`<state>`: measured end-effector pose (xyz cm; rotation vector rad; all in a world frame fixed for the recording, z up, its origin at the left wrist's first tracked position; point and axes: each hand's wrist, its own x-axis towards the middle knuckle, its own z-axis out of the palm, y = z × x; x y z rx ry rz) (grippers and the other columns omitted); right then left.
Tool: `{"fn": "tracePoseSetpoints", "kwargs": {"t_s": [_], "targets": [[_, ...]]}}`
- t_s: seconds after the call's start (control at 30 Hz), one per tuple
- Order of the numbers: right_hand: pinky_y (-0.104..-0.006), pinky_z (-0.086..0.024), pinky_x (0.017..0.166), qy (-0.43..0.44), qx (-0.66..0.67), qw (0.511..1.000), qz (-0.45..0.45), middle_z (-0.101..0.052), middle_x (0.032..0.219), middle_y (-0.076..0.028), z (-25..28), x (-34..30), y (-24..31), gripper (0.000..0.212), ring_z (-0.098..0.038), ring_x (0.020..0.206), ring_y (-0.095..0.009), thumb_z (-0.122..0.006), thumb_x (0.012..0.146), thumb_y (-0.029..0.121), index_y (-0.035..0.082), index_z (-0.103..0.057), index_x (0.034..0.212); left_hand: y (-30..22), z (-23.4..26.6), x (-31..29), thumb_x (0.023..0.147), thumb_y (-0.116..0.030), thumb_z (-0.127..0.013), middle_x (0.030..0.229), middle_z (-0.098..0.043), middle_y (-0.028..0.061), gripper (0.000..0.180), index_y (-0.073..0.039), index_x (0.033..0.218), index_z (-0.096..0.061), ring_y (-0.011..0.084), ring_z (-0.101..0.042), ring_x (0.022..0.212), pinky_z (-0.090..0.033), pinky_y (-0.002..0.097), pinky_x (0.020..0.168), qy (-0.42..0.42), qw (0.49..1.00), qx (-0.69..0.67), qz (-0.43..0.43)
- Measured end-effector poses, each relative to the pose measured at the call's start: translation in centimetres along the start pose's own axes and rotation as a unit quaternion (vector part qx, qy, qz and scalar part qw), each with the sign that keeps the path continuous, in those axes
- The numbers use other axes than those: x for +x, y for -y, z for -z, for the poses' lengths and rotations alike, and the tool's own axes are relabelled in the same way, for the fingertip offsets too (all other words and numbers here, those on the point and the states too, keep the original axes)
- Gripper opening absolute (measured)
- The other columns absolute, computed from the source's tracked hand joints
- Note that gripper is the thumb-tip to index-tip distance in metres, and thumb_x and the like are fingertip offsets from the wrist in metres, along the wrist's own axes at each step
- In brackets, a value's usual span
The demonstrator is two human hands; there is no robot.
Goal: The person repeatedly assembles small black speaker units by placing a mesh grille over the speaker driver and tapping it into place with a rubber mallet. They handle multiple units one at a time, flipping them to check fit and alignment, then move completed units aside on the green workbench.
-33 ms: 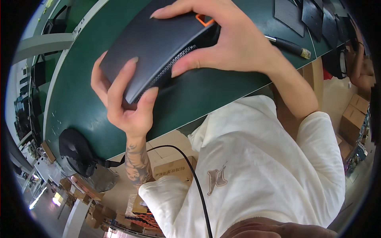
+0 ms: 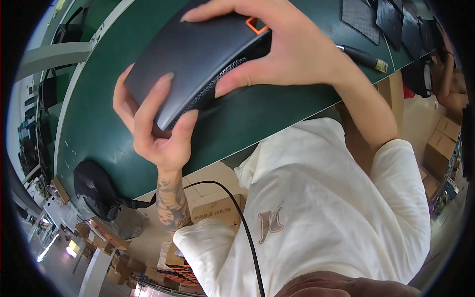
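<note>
My left hand (image 2: 158,119) grips the near left corner of a dark grey, smooth curved casing (image 2: 178,59), fingers on the upper face and thumb at the near edge. A finely patterned strip (image 2: 215,81) runs along that near edge; mesh or zip, I cannot tell. My right hand (image 2: 267,49) spans the casing's right part, fingers over its top and thumb pressed by the patterned strip. Beside the right palm shows an orange squarish loop (image 2: 257,25) at the casing's edge. The casing is tilted above the green table (image 2: 277,109); its far end runs out of view.
A black-handled tool (image 2: 363,58) lies right of my right forearm. Beyond it are several dark textured panels (image 2: 360,20). A black mesh pouch (image 2: 94,185) hangs at the table's left near corner. A black cable (image 2: 242,218) crosses my shirt; cardboard boxes (image 2: 440,148) stand at right, near another person (image 2: 450,89).
My right hand has shifted very slightly, its fingertip a little farther left on the casing. My left hand keeps the same grip.
</note>
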<state>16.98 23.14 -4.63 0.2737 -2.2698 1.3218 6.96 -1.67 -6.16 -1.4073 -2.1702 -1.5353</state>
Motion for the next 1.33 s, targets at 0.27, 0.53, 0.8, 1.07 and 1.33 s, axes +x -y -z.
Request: {"fn": "tracePoseSetpoints", "kwargs": {"t_s": [0.27, 0.53, 0.8, 1.07, 1.33], "targets": [[-0.0355, -0.05, 0.101, 0.028, 0.11, 0.989, -0.093, -0.045, 0.141, -0.021, -0.2, 0.6, 1.1, 0.062, -0.054, 0.127, -0.031, -0.092, 0.077, 0.03, 0.004, -0.068, 0.127, -0.7, -0.6, 0.1, 0.087, -0.031, -0.08, 0.145, -0.048, 0.0258, 0.047, -0.004, 0.125, -0.071, 0.0382, -0.051, 0.133, -0.042, 0.0487, 0.111, -0.029, 0.999, -0.025, 0.024], [-0.0358, -0.05, 0.101, 0.108, 0.072, 0.976, -0.173, -0.055, 0.132, -0.023, 3.3, 4.7, 3.4, 0.064, -0.06, 0.12, -0.031, -0.078, 0.089, 0.045, 0.0, -0.062, 0.132, 0.2, 2.2, 3.3, 0.1, -0.031, -0.066, 0.134, -0.063, 0.019, 0.049, 0.003, 0.134, -0.061, 0.0235, -0.06, 0.124, -0.044, 0.0373, 0.111, -0.008, 0.941, -0.198, 0.274], [-0.0409, -0.052, 0.092, 0.199, -0.305, 0.925, -0.104, -0.062, 0.115, -0.017, 8.3, -3.5, 0.2, 0.049, -0.063, 0.105, -0.038, -0.071, 0.096, 0.026, 0.009, -0.059, 0.14, 4.5, -0.1, 4.9, 0.105, -0.022, -0.06, 0.127, -0.067, 0.0117, 0.037, 0.004, 0.131, -0.065, 0.0182, -0.062, 0.113, -0.045, 0.0323, 0.105, -0.092, 0.857, -0.335, 0.381], [-0.0434, -0.052, 0.081, 0.264, -0.292, 0.903, -0.174, -0.061, 0.099, -0.015, 9.5, -5.9, 0.3, 0.073, -0.061, 0.089, -0.039, -0.07, 0.09, 0.004, 0.01, -0.042, 0.156, 3.7, -1.2, 5.3, 0.104, -0.015, -0.062, 0.13, -0.067, 0.017, 0.031, 0.004, 0.128, -0.063, 0.0217, -0.063, 0.117, -0.05, 0.0345, 0.104, -0.129, 0.832, -0.399, 0.363], [-0.0319, -0.049, 0.087, 0.21, -0.149, 0.916, -0.308, -0.061, 0.112, -0.014, 9.2, 9.8, 5.1, 0.039, -0.062, 0.101, -0.023, -0.065, 0.102, 0.031, 0.008, -0.062, 0.134, 4.1, -1.0, 5.1, 0.102, -0.017, -0.066, 0.131, -0.066, 0.0182, 0.038, 0.001, 0.135, -0.058, 0.0225, -0.062, 0.119, -0.045, 0.0352, 0.11, -0.13, 0.848, -0.383, 0.342]]}}
